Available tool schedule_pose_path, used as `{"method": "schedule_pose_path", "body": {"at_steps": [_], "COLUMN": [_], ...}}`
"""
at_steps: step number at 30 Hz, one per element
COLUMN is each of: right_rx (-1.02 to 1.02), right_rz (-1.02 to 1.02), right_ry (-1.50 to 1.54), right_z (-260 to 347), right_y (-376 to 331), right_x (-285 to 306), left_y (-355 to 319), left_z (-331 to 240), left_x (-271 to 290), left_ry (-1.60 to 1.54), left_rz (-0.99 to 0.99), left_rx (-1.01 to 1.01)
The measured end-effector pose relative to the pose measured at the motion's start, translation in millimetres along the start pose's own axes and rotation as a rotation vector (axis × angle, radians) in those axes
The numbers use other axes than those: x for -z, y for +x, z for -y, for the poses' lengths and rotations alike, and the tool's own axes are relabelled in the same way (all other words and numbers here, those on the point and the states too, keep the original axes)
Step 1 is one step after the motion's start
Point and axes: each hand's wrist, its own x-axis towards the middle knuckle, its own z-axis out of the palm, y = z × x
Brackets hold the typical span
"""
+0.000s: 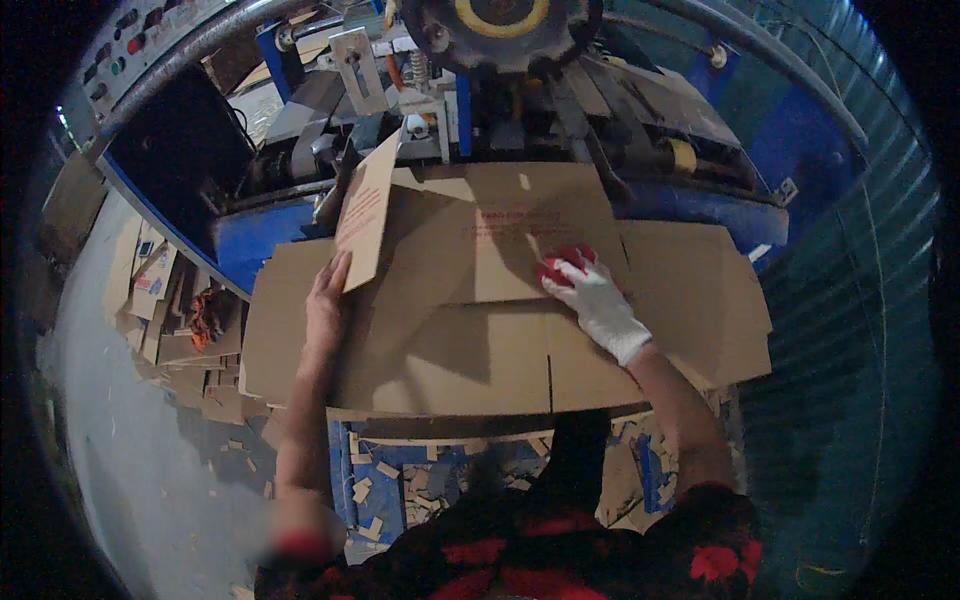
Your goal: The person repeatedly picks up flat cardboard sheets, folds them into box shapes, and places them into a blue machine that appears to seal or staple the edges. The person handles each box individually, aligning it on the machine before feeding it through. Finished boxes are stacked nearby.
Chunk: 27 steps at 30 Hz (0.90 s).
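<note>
A brown cardboard box blank (430, 230) with red print lies at the mouth of a machine, its left panel (367, 210) folded up and tilted. My bare left hand (328, 292) is closed on the lower edge of that raised panel. At the right, my right hand (595, 300) wears a white glove with red fingers. Its bent fingers are closed at the blank's near right part, though their tips are partly hidden. Beneath lie larger flat cardboard sheets (690, 300), stacked and spread to both sides.
The blue machine (690, 205) spans the far side, with a large dark wheel (500, 30) overhead and metal guides beside the blank. A control panel (125, 50) is at the far left. Cardboard pieces (165, 300) pile on the left floor; scraps (425, 480) lie below the sheets. A corrugated wall (870, 250) runs along the right.
</note>
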Motion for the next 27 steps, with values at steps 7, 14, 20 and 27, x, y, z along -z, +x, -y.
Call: {"method": "schedule_pose_path", "body": {"at_steps": [7,14,20,27], "right_rx": [-0.250,-0.342,-0.401,-0.533], "right_rz": [0.016,-0.184,-0.119,0.028], "right_ry": [-0.268,-0.134,-0.023,-0.128], "right_z": [-81,-117,-62,43], "right_y": [113,146,-37,-172], "right_x": [-31,-24,17,53], "left_y": [127,122,-60,-177], "left_z": [-1,3,42,47], "left_x": [-65,-54,74,121], "left_ry": [0.362,0.036,0.674,0.330], "left_rz": [0.101,0.045,0.129,0.137], "left_rx": [0.253,0.001,0.628,0.864]}}
